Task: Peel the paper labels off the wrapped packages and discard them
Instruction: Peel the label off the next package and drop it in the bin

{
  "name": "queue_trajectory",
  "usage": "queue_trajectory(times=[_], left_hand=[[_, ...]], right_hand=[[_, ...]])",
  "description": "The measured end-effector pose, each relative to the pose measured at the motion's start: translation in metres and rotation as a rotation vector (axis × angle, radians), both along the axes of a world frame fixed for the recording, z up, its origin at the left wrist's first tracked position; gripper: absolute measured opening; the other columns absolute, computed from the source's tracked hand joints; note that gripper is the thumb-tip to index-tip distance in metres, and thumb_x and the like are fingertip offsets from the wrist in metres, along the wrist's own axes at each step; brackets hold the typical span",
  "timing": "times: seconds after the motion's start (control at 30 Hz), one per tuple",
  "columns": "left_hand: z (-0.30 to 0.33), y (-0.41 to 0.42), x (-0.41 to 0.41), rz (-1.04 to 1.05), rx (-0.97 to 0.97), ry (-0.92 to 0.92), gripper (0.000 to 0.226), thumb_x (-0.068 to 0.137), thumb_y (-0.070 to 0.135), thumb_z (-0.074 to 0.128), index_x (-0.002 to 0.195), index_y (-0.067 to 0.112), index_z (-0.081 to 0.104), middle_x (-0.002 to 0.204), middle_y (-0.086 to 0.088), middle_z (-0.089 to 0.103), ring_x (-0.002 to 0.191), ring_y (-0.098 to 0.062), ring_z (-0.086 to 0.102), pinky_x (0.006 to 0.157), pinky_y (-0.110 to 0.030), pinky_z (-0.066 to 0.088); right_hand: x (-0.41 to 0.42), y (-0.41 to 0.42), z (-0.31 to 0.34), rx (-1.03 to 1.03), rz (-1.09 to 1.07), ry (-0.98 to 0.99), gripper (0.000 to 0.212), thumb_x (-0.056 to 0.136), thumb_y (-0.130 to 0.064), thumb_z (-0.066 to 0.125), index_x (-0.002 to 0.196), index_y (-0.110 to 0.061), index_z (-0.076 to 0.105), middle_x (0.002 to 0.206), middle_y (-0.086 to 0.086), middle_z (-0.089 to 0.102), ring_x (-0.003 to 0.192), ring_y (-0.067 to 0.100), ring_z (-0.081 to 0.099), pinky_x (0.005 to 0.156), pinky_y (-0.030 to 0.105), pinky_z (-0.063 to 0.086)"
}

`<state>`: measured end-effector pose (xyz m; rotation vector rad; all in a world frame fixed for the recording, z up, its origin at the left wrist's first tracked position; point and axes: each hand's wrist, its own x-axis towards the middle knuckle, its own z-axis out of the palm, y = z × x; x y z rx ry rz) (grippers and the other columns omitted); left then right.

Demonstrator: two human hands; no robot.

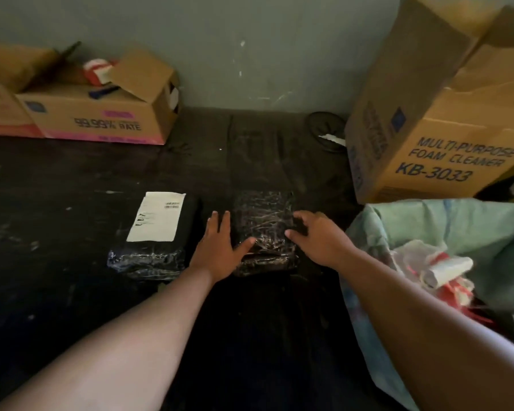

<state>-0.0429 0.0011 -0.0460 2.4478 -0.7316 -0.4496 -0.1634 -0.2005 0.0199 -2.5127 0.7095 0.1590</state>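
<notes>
Dark floor [72,262], two black plastic-wrapped packages lying side by side near the middle. Right package [263,229] has no label on its visible top, just shiny crinkled wrap. Left hand [220,247] lies flat at its left edge, fingers spread and released, thumb resting on the wrap. Right hand [318,238] is on the package's right side, fingers loosely curled over the top, thumb touching the wrap; not a firm grip. Left package [152,232] sits just beside the left hand, apart from it, with a white paper label [158,216] stuck on its top, barcode print at the far right corner. At right, near, a green-lined bin or bag [457,226] holds crumpled white and red scraps [445,271]. Far right: tall carton [433,120] marked foam cleaner. Far left: open cardboard box [101,114] by the wall.
</notes>
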Motion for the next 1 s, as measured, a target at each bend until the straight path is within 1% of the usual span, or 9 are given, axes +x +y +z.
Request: queue_trajectory(times=[0.27, 0.37, 0.43, 0.5, 0.6, 0.73, 0.83, 0.93, 1.0], left_hand=[[-0.022, -0.017, 0.026, -0.084, -0.146, 0.189, 0.107, 0.085, 0.074, 0.054, 0.159, 0.031, -0.011, 0.168, 0.006, -0.007, 0.153, -0.019, 0.015, 0.118, -0.037, 0.023], [-0.031, -0.017, 0.025, -0.096, -0.226, 0.189, 0.105, 0.087, 0.071, 0.054, 0.159, 0.031, -0.012, 0.168, 0.008, -0.004, 0.151, -0.015, 0.017, 0.113, -0.030, 0.024], [-0.035, -0.015, 0.026, -0.090, -0.256, 0.188, 0.104, 0.088, 0.069, 0.055, 0.159, 0.030, -0.010, 0.168, 0.007, -0.002, 0.151, -0.013, 0.016, 0.110, -0.024, 0.021], [-0.037, -0.014, 0.027, -0.089, -0.278, 0.191, 0.105, 0.088, 0.067, 0.056, 0.159, 0.028, -0.009, 0.168, 0.005, 0.000, 0.151, -0.013, 0.015, 0.110, -0.022, 0.019], [-0.039, -0.015, 0.028, -0.092, -0.299, 0.196, 0.106, 0.088, 0.064, 0.059, 0.159, 0.026, -0.009, 0.168, 0.002, 0.001, 0.151, -0.013, 0.015, 0.110, -0.021, 0.019], [-0.041, -0.015, 0.028, -0.103, -0.325, 0.214, 0.107, 0.087, 0.064, 0.060, 0.159, 0.027, -0.011, 0.168, 0.004, 0.001, 0.151, -0.011, 0.014, 0.111, -0.022, 0.020], [-0.043, -0.014, 0.027, -0.099, -0.332, 0.217, 0.108, 0.086, 0.065, 0.060, 0.159, 0.027, -0.011, 0.168, 0.004, 0.001, 0.151, -0.010, 0.012, 0.111, -0.021, 0.019], [-0.042, -0.015, 0.028, -0.103, -0.313, 0.219, 0.109, 0.084, 0.067, 0.057, 0.159, 0.026, -0.011, 0.168, 0.004, 0.000, 0.152, -0.012, 0.012, 0.112, -0.023, 0.019], [-0.041, -0.017, 0.029, -0.109, -0.301, 0.220, 0.109, 0.085, 0.067, 0.058, 0.159, 0.027, -0.012, 0.168, 0.003, -0.001, 0.152, -0.013, 0.012, 0.113, -0.025, 0.019]], right_hand=[[0.036, 0.016, -0.047, 0.237, -0.186, -0.066, 0.079, 0.088, -0.066, 0.052, 0.152, -0.048, 0.010, 0.155, 0.009, 0.026, 0.137, 0.028, 0.040, 0.108, 0.041, 0.038], [0.043, 0.022, -0.060, 0.280, -0.257, -0.107, 0.071, 0.087, -0.070, 0.050, 0.147, -0.053, 0.015, 0.155, 0.009, 0.025, 0.136, 0.031, 0.040, 0.108, 0.047, 0.040], [0.052, 0.024, -0.061, 0.187, -0.275, -0.128, 0.063, 0.087, -0.069, 0.049, 0.142, -0.051, 0.023, 0.155, 0.009, 0.023, 0.136, 0.033, 0.037, 0.105, 0.050, 0.042], [0.063, 0.023, -0.059, 0.043, -0.192, -0.098, 0.059, 0.090, -0.067, 0.046, 0.142, -0.052, 0.023, 0.161, 0.008, 0.008, 0.143, 0.037, 0.023, 0.110, 0.055, 0.035], [0.077, 0.017, -0.057, 0.048, -0.110, -0.009, 0.056, 0.093, -0.063, 0.045, 0.144, -0.057, 0.023, 0.163, 0.005, -0.006, 0.148, 0.038, 0.010, 0.116, 0.054, 0.025], [0.079, 0.017, -0.060, 0.129, -0.163, -0.093, 0.032, 0.091, -0.052, 0.059, 0.121, -0.051, 0.047, 0.160, 0.002, 0.005, 0.144, 0.036, 0.020, 0.115, 0.049, 0.030], [0.077, 0.017, -0.063, 0.195, -0.213, -0.150, 0.025, 0.086, -0.050, 0.067, 0.106, -0.048, 0.051, 0.158, -0.001, 0.010, 0.143, 0.032, 0.027, 0.115, 0.048, 0.031], [0.081, 0.011, -0.057, 0.225, -0.252, -0.140, 0.047, 0.084, -0.054, 0.068, 0.125, -0.053, 0.044, 0.153, 0.001, 0.019, 0.136, 0.030, 0.038, 0.112, 0.047, 0.037], [0.086, 0.008, -0.052, 0.227, -0.281, -0.122, 0.054, 0.084, -0.052, 0.068, 0.132, -0.044, 0.044, 0.148, 0.003, 0.028, 0.131, 0.028, 0.044, 0.106, 0.038, 0.040]])
